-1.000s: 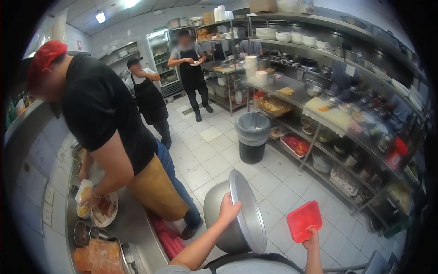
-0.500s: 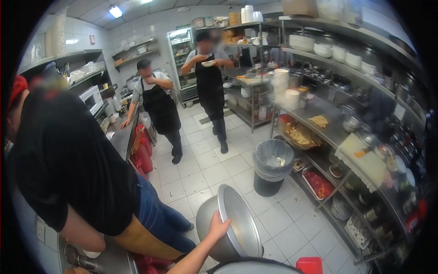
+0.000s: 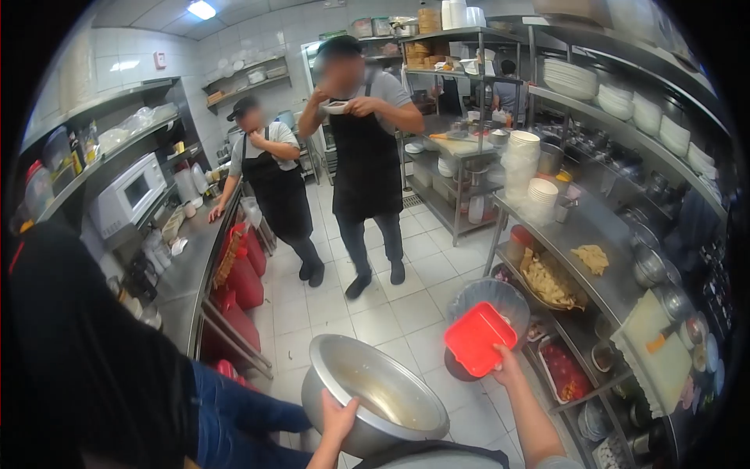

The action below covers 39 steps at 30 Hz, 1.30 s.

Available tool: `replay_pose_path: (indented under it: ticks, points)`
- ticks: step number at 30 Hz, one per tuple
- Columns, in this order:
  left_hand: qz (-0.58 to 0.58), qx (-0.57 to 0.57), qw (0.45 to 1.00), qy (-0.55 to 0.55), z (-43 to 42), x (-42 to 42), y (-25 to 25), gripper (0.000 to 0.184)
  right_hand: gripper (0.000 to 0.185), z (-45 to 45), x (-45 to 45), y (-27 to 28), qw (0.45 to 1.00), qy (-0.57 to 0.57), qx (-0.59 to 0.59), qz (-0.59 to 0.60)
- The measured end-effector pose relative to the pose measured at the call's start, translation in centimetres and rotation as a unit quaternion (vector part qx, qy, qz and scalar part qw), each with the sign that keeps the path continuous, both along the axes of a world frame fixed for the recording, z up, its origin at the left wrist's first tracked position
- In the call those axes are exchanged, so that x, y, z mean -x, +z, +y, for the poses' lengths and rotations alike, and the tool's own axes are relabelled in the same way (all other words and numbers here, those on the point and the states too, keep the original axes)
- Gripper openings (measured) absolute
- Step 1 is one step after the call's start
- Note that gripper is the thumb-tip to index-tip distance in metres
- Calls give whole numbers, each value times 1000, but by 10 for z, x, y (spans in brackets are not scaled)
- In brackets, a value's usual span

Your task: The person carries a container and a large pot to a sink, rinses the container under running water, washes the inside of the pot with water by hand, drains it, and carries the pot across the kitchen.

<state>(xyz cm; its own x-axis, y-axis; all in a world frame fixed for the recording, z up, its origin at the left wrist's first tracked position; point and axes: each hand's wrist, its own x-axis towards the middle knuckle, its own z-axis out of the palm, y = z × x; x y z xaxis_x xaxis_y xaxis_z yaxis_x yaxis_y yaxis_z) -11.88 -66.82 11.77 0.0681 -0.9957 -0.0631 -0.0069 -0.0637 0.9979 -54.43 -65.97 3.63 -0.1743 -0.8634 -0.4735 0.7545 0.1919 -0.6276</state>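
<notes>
My left hand grips the near left rim of a large metal pot, its thumb lying inside the edge. The pot is tilted with its wide mouth facing up and away, and its inner wall looks bare and scuffed. Out to the right, my right hand is closed on the lower right edge of a shallow red plastic tray. That tray is held up in front of a lined trash bin, partly covering it. Nothing is visible in the tray.
A person in black stands close on my left. Ahead, a person in an apron holds a small bowl; another person leans on the left counter. A steel worktable with a cutting board runs along the right.
My right hand and the red tray have come up into view on the right. The pot's mouth has turned upward. The person with the bowl is nearer, and the view has moved forward.
</notes>
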Motion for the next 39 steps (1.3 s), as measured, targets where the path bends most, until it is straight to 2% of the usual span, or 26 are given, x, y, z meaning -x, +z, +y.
replay_pose_path:
  ticks: [2, 3, 6, 8, 11, 14, 15, 19, 20, 21, 24, 25, 31, 34, 37, 39]
  points:
    - [-25, -12, 1000, 8, -49, 15, -17, 51, 33, -46, -27, 19, 997, -26, 32, -60]
    - [12, -11, 1000, 14, -77, 26, -9, 51, 33, -61, -37, 19, 995, -50, 39, -78]
    - [16, 18, 999, -25, -167, 50, -5, 51, 33, -94, -47, 15, 996, -40, 0, -74]
    - [-6, 30, 997, -68, -218, 68, -6, 49, 34, -113, -26, 0, 999, -31, -17, -41]
    - [-44, 75, 990, -107, -288, 103, -24, 46, 36, -137, -8, 35, 991, -117, -67, -17]
    - [-48, 29, 987, -148, -353, 133, -15, 43, 39, -163, 30, 38, 985, -167, -25, -37]
    - [-84, 62, 985, -140, -379, 142, -18, 39, 40, -176, 42, 40, 982, -183, -20, -36]
    - [-98, 19, 987, -130, -467, 171, -27, 38, 43, -237, 89, 31, 978, -206, 10, -33]
    - [-87, 40, 987, -125, -488, 182, -24, 39, 43, -261, 97, 28, 978, -205, 22, -37]
    - [-81, 54, 988, -122, -504, 191, -22, 39, 43, -288, 104, 31, 973, -219, -8, -68]
    - [-50, 54, 988, -137, -551, 212, -8, 42, 43, -368, 147, -14, 985, -140, 17, -100]
    - [-35, 39, 989, -137, -563, 219, 6, 42, 40, -407, 125, 42, 986, -150, 2, -76]
    - [-24, 37, 988, -147, -667, 240, 9, 46, 28, -588, 142, 59, 998, -44, 45, -15]
    - [-21, 14, 988, -153, -733, 248, -4, 48, 28, -658, 161, 21, 999, -19, 28, 5]
    - [-21, 3, 991, -130, -814, 251, -20, 51, 35, -699, 186, -45, 998, -37, -39, -38]
    - [-15, 16, 993, -120, -868, 250, -24, 52, 32, -710, 203, -83, 979, -84, -166, -78]
